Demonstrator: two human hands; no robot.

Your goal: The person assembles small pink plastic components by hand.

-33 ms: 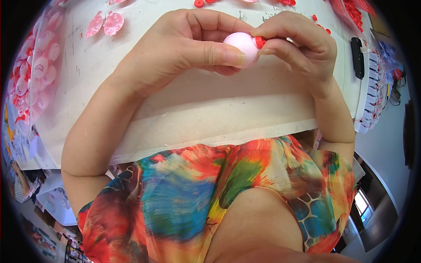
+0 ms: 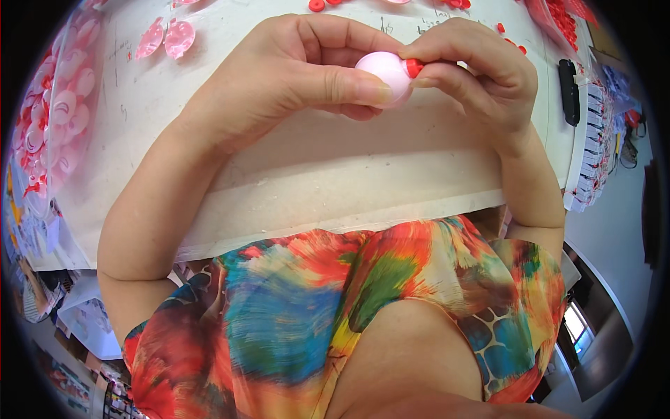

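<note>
Between the thumb and fingers of my left hand (image 2: 300,66) is a glossy pink plastic ball (image 2: 385,73), held above the table. A small red cap (image 2: 414,68) sits against the ball's right side. My right hand (image 2: 481,73) pinches at this cap with thumb and forefinger; its other fingers are curled. The fingertips partly cover the cap, so how far it is seated on the ball cannot be seen. Part of the ball's left side is hidden by my left thumb.
Pink half shells (image 2: 180,39) lie at the far left, and red round caps (image 2: 317,5) at the far edge. A clear bin of pink balls (image 2: 66,105) stands left. At the right are a black-handled tool (image 2: 569,91), a row of white pieces (image 2: 592,146) and a container of red parts (image 2: 555,21).
</note>
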